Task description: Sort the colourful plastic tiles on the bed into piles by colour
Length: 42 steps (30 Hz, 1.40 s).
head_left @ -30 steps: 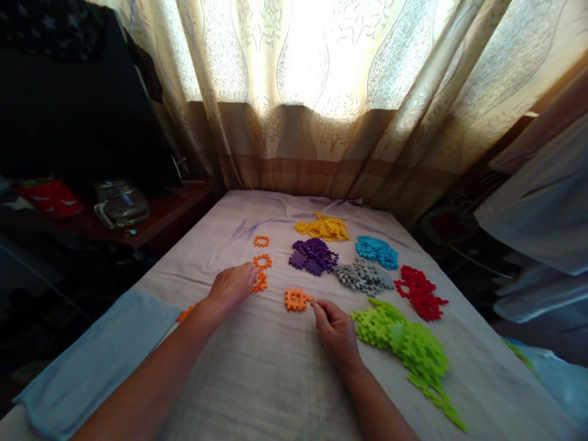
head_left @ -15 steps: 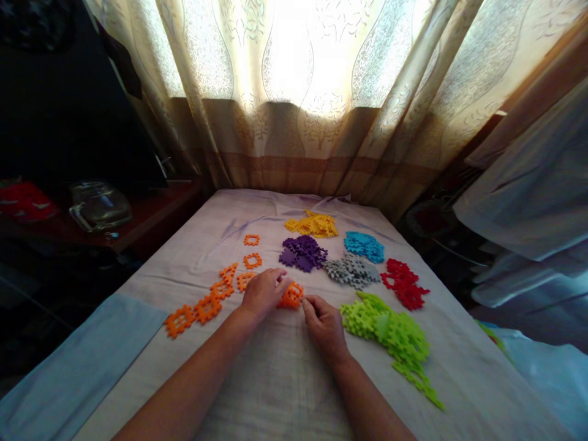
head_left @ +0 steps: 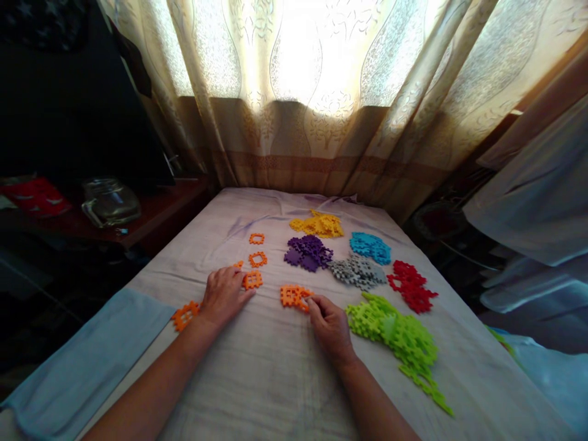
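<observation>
My right hand (head_left: 331, 326) pinches the near right corner of the orange interlocking plastic tiles (head_left: 293, 295), a small pile on the bed sheet. My left hand (head_left: 226, 295) lies palm down over a slanting row of orange tiles and covers most of them. Its thumb stands apart from the fingers, and the fingertips are beside an orange grid tile (head_left: 252, 280). At the row's near end, an orange tile (head_left: 185, 316) shows past my left wrist. Farther back lie two orange frame tiles, a near one (head_left: 258, 259) and a far one (head_left: 256, 238).
Piles of yellow (head_left: 316, 224), purple (head_left: 307, 253), blue (head_left: 370, 247), grey (head_left: 358, 272), red (head_left: 412, 286) and green tiles (head_left: 395, 327) lie on the right half of the sheet. A light blue cloth (head_left: 92, 361) hangs over the left edge. A patterned curtain (head_left: 294, 135) closes the back.
My left hand has moved left from the orange pile to the slanting row of tiles. The right hand stays at the pile's right side. The view has shifted slightly.
</observation>
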Tool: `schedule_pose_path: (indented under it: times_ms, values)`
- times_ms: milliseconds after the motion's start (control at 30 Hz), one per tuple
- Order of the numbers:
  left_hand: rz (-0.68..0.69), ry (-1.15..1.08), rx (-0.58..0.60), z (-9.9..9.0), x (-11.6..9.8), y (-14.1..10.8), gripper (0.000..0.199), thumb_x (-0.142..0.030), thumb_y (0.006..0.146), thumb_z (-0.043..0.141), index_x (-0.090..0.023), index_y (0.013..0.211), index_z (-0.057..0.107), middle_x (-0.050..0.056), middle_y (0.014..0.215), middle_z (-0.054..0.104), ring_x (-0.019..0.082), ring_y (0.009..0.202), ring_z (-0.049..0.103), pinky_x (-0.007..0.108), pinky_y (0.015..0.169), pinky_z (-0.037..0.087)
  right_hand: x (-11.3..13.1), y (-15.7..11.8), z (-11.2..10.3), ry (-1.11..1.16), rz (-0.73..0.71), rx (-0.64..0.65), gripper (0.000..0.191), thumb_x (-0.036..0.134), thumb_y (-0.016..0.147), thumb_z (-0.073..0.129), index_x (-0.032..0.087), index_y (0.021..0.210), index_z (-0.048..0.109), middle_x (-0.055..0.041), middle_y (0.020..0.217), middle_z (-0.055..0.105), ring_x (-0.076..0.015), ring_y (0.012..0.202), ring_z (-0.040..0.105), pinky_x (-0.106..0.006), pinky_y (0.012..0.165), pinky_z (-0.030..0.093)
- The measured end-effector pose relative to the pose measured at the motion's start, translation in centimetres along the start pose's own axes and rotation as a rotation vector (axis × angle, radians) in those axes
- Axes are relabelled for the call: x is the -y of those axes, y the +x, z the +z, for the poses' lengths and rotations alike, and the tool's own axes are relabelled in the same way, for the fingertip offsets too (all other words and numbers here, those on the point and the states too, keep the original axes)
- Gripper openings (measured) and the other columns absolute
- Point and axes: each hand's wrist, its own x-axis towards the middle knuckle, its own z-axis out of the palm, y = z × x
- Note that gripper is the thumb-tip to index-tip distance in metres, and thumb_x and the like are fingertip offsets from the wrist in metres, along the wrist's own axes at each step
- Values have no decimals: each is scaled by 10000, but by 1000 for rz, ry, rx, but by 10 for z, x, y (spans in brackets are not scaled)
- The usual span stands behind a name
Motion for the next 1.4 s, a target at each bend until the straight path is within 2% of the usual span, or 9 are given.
schedule_pose_path:
  times_ms: [133, 233, 500, 600, 767, 933, 1167, 1267, 1400]
  values:
    - [-44, -29, 9, 5, -1, 7, 343, -450, 821, 618, -215, 1071, 639, 106, 1186, 618, 289, 1138, 514, 452, 967, 341, 1, 0, 0, 13, -9, -13, 346, 450, 865, 506, 179, 772, 700, -23, 661, 681, -149, 611, 594, -220, 613, 477]
    - [-54, -47, 10, 4, -2, 12, 320, -480, 816, 612, -222, 1002, 652, 99, 1167, 626, 291, 1127, 521, 451, 957, 341, 2, 0, 0, 19, -6, -22, 342, 452, 859, 514, 177, 768, 697, -19, 658, 675, -144, 600, 593, -213, 602, 472]
    - [-21, -77, 47, 7, -20, 16, 237, -378, 830, 606, -228, 1013, 625, 91, 1114, 670, 272, 1087, 559, 445, 946, 337, 2, 0, 0, 16, 0, -19, 343, 441, 865, 501, 180, 754, 695, -1, 609, 637, -131, 560, 561, -201, 556, 446]
    - [-29, -83, 50, 8, -20, 15, 222, -372, 835, 599, -235, 1010, 616, 87, 1129, 677, 268, 1093, 569, 449, 944, 337, 2, 1, 0, 14, -5, -20, 352, 447, 865, 498, 180, 758, 701, -11, 642, 661, -136, 578, 577, -203, 563, 454]
    - [2, -122, 69, 2, -19, 15, 177, -384, 832, 604, -228, 913, 624, 60, 1022, 708, 251, 1038, 601, 438, 949, 347, 1, 1, 0, 7, -10, -19, 345, 430, 869, 490, 179, 769, 704, -11, 648, 667, -135, 577, 580, -205, 576, 458]
    - [49, -298, 129, -2, -40, 25, 261, -421, 841, 591, -225, 1010, 623, 59, 1061, 702, 246, 1018, 621, 399, 912, 413, 1, 0, 1, 7, 4, -15, 341, 431, 872, 500, 179, 759, 699, -13, 662, 671, -136, 593, 583, -207, 600, 458]
    - [161, -353, 187, 9, -74, 43, 322, -433, 814, 630, -238, 1071, 631, 41, 1044, 718, 226, 990, 646, 354, 901, 439, 3, 1, 0, 14, -7, -2, 329, 408, 879, 483, 182, 773, 698, -7, 658, 669, -133, 584, 586, -206, 595, 452]
    - [188, -351, 201, 12, -73, 46, 330, -437, 815, 631, -250, 1088, 642, 24, 1064, 720, 199, 992, 649, 315, 898, 446, 3, 1, 0, 17, -8, -12, 330, 407, 877, 487, 180, 775, 705, -8, 649, 665, -133, 576, 583, -203, 590, 453]
    - [157, -286, 168, 8, -54, 50, 263, -381, 879, 555, -254, 1090, 648, 23, 1127, 701, 180, 1066, 616, 306, 945, 418, 1, 0, 2, 20, -7, -12, 339, 412, 884, 490, 172, 776, 705, -12, 649, 662, -127, 572, 570, -196, 582, 449]
